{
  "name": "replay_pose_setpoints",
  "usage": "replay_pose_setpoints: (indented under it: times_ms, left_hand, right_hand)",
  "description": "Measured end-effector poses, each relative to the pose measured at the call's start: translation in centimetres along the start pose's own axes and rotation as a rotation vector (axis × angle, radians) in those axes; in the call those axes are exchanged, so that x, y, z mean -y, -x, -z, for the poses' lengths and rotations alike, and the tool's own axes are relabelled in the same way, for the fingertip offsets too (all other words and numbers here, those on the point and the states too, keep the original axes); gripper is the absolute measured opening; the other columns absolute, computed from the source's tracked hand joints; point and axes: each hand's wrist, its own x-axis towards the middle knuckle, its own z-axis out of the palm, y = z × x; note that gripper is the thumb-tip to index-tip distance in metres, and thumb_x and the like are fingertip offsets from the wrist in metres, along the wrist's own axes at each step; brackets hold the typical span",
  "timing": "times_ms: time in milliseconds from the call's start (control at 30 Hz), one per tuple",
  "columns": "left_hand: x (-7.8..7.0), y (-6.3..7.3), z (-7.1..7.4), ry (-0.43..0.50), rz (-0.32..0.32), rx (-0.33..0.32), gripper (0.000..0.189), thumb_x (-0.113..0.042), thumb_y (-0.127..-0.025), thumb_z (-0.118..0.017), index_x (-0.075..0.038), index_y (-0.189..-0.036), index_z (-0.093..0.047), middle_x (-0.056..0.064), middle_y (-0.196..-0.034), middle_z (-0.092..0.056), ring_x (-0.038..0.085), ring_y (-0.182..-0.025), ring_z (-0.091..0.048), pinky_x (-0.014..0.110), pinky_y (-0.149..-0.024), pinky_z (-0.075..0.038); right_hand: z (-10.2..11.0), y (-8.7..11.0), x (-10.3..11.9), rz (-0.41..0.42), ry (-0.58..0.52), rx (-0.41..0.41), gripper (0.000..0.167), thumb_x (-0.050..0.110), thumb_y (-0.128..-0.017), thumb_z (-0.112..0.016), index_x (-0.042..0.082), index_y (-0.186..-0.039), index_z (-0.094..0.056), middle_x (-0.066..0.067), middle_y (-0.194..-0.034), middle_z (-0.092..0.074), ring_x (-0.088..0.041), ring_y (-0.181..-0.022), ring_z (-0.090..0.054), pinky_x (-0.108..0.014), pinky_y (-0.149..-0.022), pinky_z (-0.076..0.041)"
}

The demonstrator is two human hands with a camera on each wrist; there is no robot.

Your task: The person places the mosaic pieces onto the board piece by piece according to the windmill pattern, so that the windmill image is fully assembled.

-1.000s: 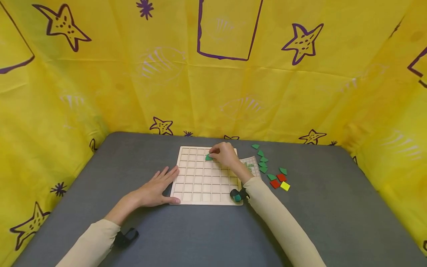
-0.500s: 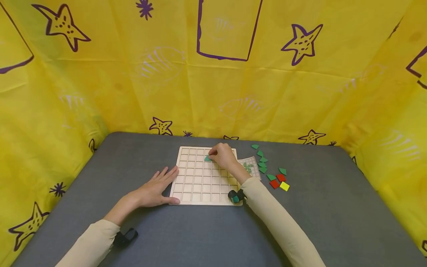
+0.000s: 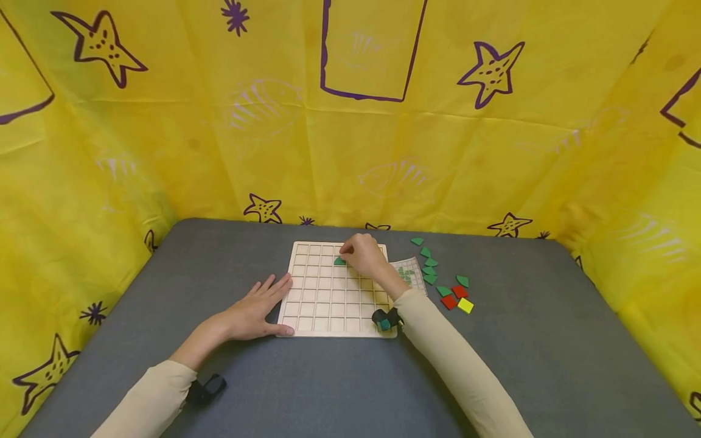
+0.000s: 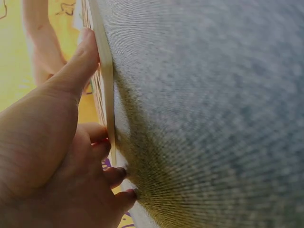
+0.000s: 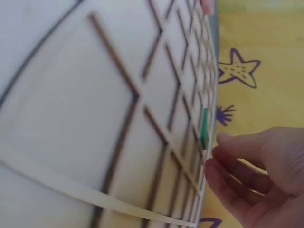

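Note:
A pale wooden board point(image 3: 323, 309) divided into square cells lies on the grey table. My left hand point(image 3: 253, 311) is spread flat at its left side, thumb on the near left corner and fingertips at the left edge. The left wrist view shows that thumb point(image 4: 84, 54) lying along the edge of the board point(image 4: 108, 80). My right hand point(image 3: 364, 254) is over the board's far part, fingertips pinching a small green quarter-circle tile point(image 3: 339, 261) low at a cell. In the right wrist view the tile point(image 5: 204, 129) stands out from the grid beside my thumb and curled fingers.
A card with a printed green grid pattern point(image 3: 416, 280) sits partly behind my right wrist. Several green tiles point(image 3: 430, 262) lie in a loose line beyond it, with two red squares point(image 3: 449, 302) and a yellow square point(image 3: 465, 306). A yellow patterned cloth point(image 3: 350, 152) hangs behind the table.
My right hand has moved very slightly with the green tile, which now sits a touch lower at its cell. My left hand stays at the board's edge.

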Motion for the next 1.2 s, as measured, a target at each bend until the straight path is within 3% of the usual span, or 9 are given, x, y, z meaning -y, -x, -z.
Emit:
replay_pose_setpoints:
  times_ms: [233, 467, 733, 1200]
  left_hand:
    - [0.0, 0.1, 0.1, -0.005, 0.003, 0.007, 0.108, -0.058, -0.082, -0.070, 0.001, -0.155, -0.018, 0.018, -0.162, -0.013, 0.046, -0.146, -0.007, 0.062, -0.115, -0.007]
    - [0.2, -0.1, 0.1, -0.007, 0.013, 0.012, 0.108, -0.058, -0.082, -0.070, 0.000, -0.156, -0.016, 0.018, -0.163, -0.012, 0.046, -0.147, -0.005, 0.062, -0.115, -0.005]
    - [0.1, -0.1, 0.3, -0.002, 0.011, 0.017, 0.107, -0.057, -0.083, -0.070, 0.001, -0.155, -0.016, 0.018, -0.163, -0.011, 0.046, -0.147, -0.005, 0.062, -0.115, -0.005]
    - [-0.1, -0.1, 0.2, -0.013, 0.012, 0.025, 0.107, -0.057, -0.083, -0.070, 0.000, -0.156, -0.016, 0.018, -0.163, -0.012, 0.046, -0.147, -0.006, 0.062, -0.115, -0.006]
  right_hand:
    - [1.5, 0.4, 0.6, 0.009, -0.016, 0.009, 0.013, 0.008, -0.091, -0.069, 0.002, -0.100, -0.077, -0.007, -0.094, -0.074, -0.019, -0.083, -0.068, -0.030, -0.072, -0.055]
    - [3.6, 1.1, -0.1, 0.045, 0.006, 0.017, 0.015, 0.007, -0.093, -0.066, 0.001, -0.103, -0.076, -0.008, -0.095, -0.073, -0.020, -0.085, -0.067, -0.031, -0.074, -0.055]
    - [6.0, 2.6, -2.2, 0.060, 0.033, 0.017, 0.015, 0.006, -0.093, -0.066, 0.000, -0.104, -0.075, -0.010, -0.097, -0.072, -0.022, -0.084, -0.067, -0.033, -0.073, -0.056]
    - [8.9, 5.0, -7.3, 0.005, 0.061, 0.009, 0.016, 0.004, -0.092, -0.067, -0.003, -0.105, -0.074, -0.015, -0.100, -0.072, -0.029, -0.089, -0.067, -0.041, -0.077, -0.056]
